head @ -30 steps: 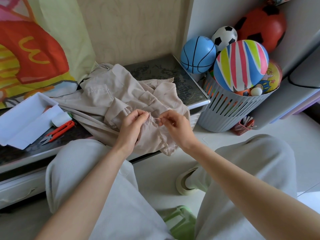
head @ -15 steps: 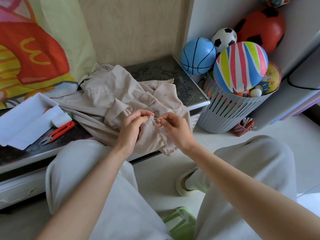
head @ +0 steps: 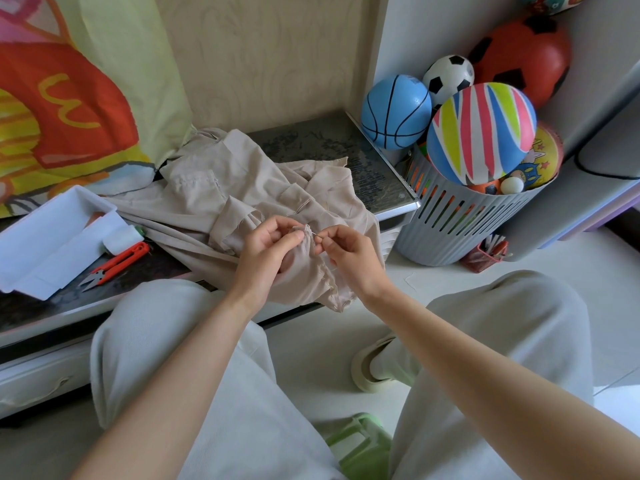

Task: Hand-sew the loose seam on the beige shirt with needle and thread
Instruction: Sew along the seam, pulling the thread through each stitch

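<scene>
Plainly a stitch is under way: the left hand [head: 266,251] pinches a gathered fold of the beige shirt [head: 207,188] between thumb and forefinger. The right hand [head: 349,258] pinches the needle [head: 316,234], whose tip points into the cloth edge. Both hands are closed on what they hold.

Several things could go wrong, as I judge it. The needle's tip sits very close to the left thumb and forefinger, so a hard push could prick the skin behind the fold. The cloth is bunched, so the needle could catch an extra layer and sew the fold to the fabric beneath, leaving a pucker. A sharp pull could gather the seam [head: 307,233] tighter or snap the thread. The thread is too fine to make out, so I cannot tell whether it is slack, tangled or short. Part of the shirt hangs over the front edge of the counter [head: 329,140], and its weight could tug the seam out of the pinch.

The shirt lies crumpled across the counter, its near part raised between the two hands. The seam touches the left thumb and forefinger, with the right hand just beside it on the right. Red snips [head: 116,263] lie well apart to the left, beside a white tray [head: 45,237].
</scene>
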Demonstrator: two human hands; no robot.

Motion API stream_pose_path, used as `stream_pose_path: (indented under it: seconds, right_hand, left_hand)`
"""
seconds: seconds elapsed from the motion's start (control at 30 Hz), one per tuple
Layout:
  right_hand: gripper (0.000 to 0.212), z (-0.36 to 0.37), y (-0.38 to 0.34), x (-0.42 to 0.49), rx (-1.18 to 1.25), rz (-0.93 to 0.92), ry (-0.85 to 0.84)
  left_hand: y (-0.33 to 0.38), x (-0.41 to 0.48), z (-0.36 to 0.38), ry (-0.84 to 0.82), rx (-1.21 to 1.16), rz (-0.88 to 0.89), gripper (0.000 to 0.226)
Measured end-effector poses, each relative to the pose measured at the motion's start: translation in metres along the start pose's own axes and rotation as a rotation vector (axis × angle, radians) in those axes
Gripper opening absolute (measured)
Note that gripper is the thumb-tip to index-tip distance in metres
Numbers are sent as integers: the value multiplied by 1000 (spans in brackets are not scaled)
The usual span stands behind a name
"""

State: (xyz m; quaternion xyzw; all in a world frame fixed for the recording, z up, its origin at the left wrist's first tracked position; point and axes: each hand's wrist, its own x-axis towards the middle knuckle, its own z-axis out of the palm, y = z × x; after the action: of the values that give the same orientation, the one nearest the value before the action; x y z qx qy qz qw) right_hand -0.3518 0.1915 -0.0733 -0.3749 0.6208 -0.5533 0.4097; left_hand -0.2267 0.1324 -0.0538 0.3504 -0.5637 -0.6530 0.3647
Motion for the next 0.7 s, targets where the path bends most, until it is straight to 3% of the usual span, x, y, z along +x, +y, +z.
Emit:
stream_pose_path:
  seconds: [0.3, 0.7]
  right_hand:
    - [24, 5, -4, -4, 79, 54, -16]
    - [23, 7, -1, -7, 51, 91, 10]
  left_hand:
    - [4, 0, 0, -49, -151, -184, 24]
    - [-1, 3, -5, -42, 48, -235, 27]
